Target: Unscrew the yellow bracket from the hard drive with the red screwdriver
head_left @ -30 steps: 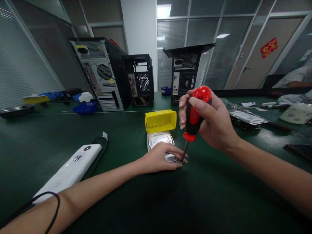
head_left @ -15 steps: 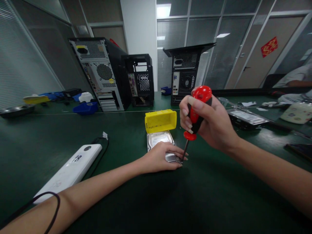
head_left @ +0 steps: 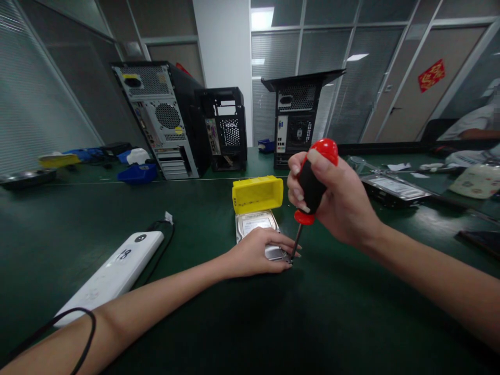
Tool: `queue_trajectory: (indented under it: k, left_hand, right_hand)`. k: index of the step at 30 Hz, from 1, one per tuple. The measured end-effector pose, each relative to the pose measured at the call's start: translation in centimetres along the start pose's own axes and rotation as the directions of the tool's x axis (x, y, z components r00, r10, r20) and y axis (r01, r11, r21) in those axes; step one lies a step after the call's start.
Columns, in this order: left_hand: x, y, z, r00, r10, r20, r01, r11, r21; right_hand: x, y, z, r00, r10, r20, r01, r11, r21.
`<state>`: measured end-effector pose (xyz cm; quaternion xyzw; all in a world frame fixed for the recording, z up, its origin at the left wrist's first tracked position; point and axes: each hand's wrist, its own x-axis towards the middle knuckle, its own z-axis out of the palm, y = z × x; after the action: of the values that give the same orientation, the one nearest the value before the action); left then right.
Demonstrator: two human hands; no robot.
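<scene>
A silver hard drive [head_left: 255,221] lies on the dark green table, its far end against a yellow bin [head_left: 258,194] tipped on its side. My left hand [head_left: 258,252] rests over the drive's near part, thumb and fingers gripping around its near right corner. In my right hand [head_left: 332,192] is a red and black screwdriver [head_left: 312,182], held by the handle with the shaft slanting down. Its tip meets a small metal part at that corner, between my left thumb and fingertips; the detail there is too small to tell.
Three computer cases [head_left: 182,120] stand along the back. A white power bank-like box [head_left: 111,276] with a black cable lies left. At right are another drive [head_left: 396,187] and a seated person's sleeve [head_left: 474,122]. A blue bin [head_left: 136,173] sits back left.
The screwdriver handle has turned in my right hand, showing more of its black side, and my right fingers have shifted around it. My left hand has stayed in place.
</scene>
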<state>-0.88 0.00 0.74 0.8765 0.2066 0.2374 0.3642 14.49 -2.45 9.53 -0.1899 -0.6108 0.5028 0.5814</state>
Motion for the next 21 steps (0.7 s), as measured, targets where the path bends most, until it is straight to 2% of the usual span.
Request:
queue_trajectory:
  k: [4,13,21]
  left_hand:
    - [-0.04,-0.05,-0.02,1.000,-0.008,0.005,0.008,1.000,-0.004]
    - [0.00,-0.41,0.14,1.000,-0.020,0.003,0.020,0.999,-0.030]
    - [-0.09,-0.61,0.22,0.999,-0.046,-0.004,0.046,0.997,-0.065]
  right_hand:
    - [0.00,0.02,0.01,1.000,-0.009,-0.002,0.009,1.000,-0.012]
    - [-0.37,0.24,0.13,0.997,-0.025,0.070,0.018,0.994,0.104]
    - [-0.63,-0.13,0.62,0.994,-0.063,0.084,0.058,0.996,0.065]
